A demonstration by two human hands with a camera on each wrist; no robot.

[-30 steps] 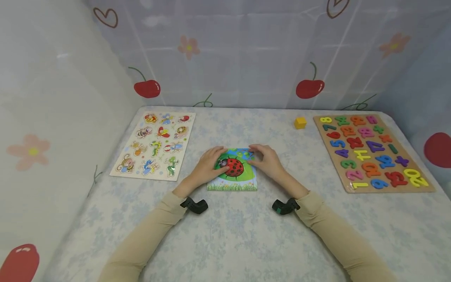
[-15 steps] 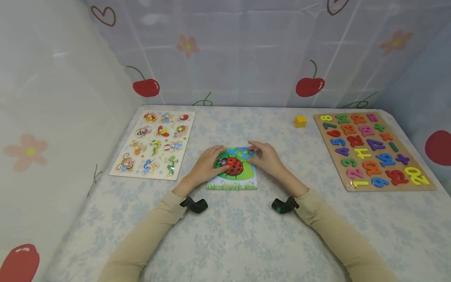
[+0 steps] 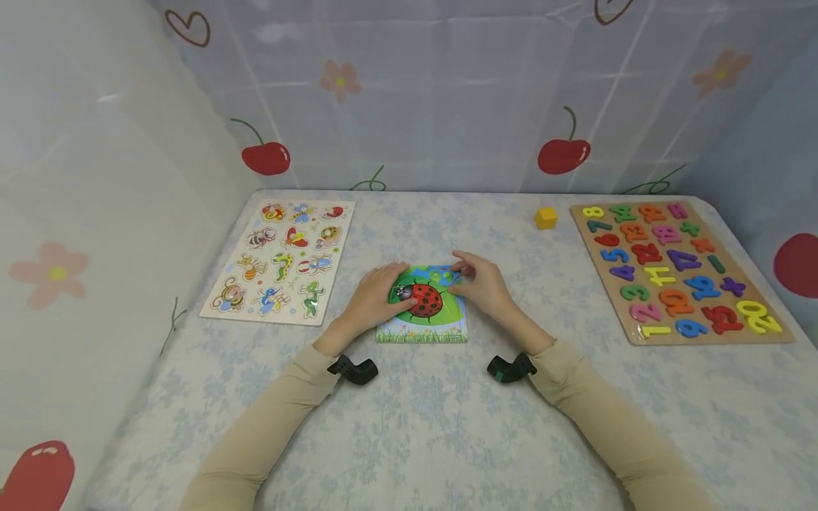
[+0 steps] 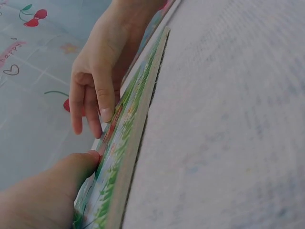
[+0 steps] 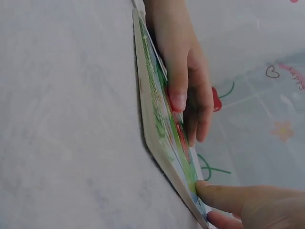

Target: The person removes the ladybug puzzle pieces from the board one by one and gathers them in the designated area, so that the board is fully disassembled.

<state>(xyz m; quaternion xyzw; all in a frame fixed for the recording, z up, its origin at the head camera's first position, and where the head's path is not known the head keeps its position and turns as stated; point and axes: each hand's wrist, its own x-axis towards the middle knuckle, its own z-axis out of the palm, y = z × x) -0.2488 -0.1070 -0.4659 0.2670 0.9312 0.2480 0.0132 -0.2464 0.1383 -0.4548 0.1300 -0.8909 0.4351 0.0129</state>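
A square ladybug jigsaw puzzle point(image 3: 428, 323) lies flat on the table in the head view, between both hands. My left hand point(image 3: 373, 298) rests on its left side, thumb on the ladybug picture and fairly straight fingers reaching the upper left corner. Bent fingers and thumb of my right hand point(image 3: 484, 287) pinch at the puzzle's upper right corner. In the right wrist view, the thumb of that right hand point(image 5: 252, 202) touches the picture, with a finger at the edge. The left wrist view shows the puzzle point(image 4: 124, 138) low and edge-on; its piece outlines are hard to make out.
An insect peg puzzle board point(image 3: 277, 262) lies at the left. At the right is a number puzzle board point(image 3: 677, 277) with colourful digits and signs. A yellow cube point(image 3: 546, 218) stands near the table's back. Patterned curtain walls point(image 3: 415, 92) surround the patterned tablecloth point(image 3: 422, 419).
My right hand shifts slightly at the puzzle's upper right corner, its wrist a little nearer the middle. My left hand stays in place, and the puzzle lies where it was.
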